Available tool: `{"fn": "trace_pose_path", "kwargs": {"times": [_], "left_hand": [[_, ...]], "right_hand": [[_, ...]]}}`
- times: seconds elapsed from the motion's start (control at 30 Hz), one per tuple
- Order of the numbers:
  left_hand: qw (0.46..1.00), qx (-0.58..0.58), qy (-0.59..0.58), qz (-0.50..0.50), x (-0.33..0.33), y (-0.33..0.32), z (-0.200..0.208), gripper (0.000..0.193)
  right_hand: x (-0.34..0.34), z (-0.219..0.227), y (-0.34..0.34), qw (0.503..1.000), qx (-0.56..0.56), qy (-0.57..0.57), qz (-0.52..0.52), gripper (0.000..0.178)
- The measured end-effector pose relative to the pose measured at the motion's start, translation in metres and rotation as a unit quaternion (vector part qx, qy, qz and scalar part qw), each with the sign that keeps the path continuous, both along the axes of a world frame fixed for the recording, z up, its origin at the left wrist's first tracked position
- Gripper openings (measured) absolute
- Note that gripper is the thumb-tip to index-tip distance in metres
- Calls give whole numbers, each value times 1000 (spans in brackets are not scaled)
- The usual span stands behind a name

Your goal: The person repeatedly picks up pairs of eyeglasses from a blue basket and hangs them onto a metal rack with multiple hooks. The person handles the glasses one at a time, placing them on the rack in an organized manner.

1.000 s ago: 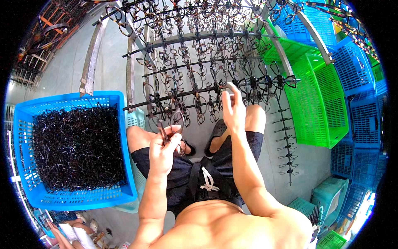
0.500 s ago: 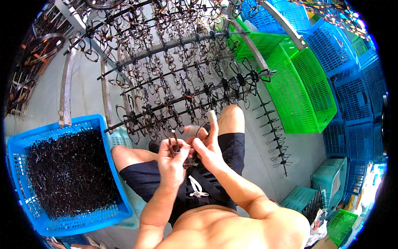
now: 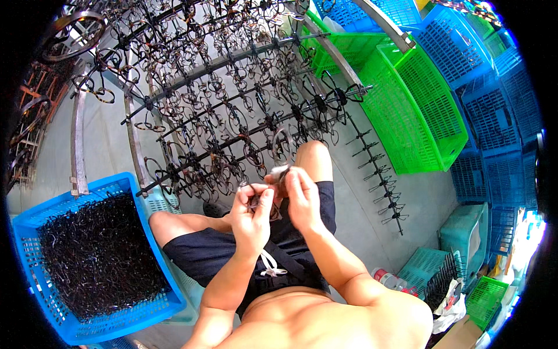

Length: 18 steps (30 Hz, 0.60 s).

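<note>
In front of my lap both hands are raised close together. My left hand (image 3: 251, 215) is closed around dark eyeglass frames (image 3: 254, 202), partly hidden by the fingers. My right hand (image 3: 301, 200) pinches another eyeglass frame (image 3: 282, 139), whose thin rounded rim stands up above the fingertips. White wrapping covers a fingertip at the right hand. Just beyond them is a rack (image 3: 232, 145) of dark rods, hung with many round-rimmed eyeglass frames on clips.
A blue basket (image 3: 110, 331) at my left is heaped with thin dark pieces (image 3: 99, 256). Green crates (image 3: 407, 116) and stacked blue crates (image 3: 488, 116) stand at the right. A rod with clips (image 3: 378, 171) leans there. Teal baskets (image 3: 424, 267) sit at the lower right.
My right hand has turned and its raised fingers have folded in. The eyeglass frame in it now stands up above the fingers. The whole view has shifted slightly.
</note>
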<state>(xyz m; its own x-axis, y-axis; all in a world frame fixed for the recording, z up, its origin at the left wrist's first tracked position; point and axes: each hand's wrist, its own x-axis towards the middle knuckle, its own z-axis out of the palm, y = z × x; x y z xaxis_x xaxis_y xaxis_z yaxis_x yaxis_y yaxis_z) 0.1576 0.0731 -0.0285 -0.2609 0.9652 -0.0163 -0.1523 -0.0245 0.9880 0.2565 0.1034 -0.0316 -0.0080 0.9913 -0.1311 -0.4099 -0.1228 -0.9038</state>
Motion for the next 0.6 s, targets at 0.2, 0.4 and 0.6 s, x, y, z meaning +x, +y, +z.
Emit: {"fn": "trace_pose_path", "kwargs": {"times": [0.2,0.4,0.6], "left_hand": [[989,-109,-37,-97,-31,-13,25,27],[969,-139,-126,-161,-57,-23,16,34],[992,-95,-50,-63,-54,-21,25,20]], "right_hand": [[11,-28,57,964,10,-252,-83,24],[8,-33,76,925,58,-355,-125,30],[11,9,83,948,-37,-315,-29,26]]}}
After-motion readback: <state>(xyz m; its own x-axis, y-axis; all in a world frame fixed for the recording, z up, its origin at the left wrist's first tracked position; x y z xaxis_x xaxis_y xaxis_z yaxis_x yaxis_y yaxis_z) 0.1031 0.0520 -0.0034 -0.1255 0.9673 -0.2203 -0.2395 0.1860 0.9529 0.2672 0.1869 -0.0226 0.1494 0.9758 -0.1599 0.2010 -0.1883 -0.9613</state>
